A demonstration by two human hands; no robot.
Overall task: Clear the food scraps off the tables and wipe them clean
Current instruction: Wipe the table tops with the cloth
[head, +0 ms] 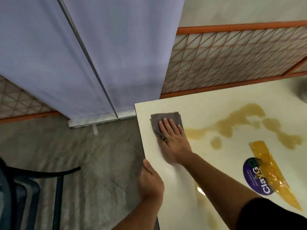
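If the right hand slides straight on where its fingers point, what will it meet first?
The right hand lies flat on the grey cloth, fingers toward the far edge of the table. Ahead is more cloth, then bare table and that edge; the way seems free.

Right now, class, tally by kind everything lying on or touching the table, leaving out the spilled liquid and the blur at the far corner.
Grey cloth: 1
Purple round sticker: 1
Amber strip: 1
Hands: 2 (left hand grips the table edge, right hand flat on the cloth)
Total: 5
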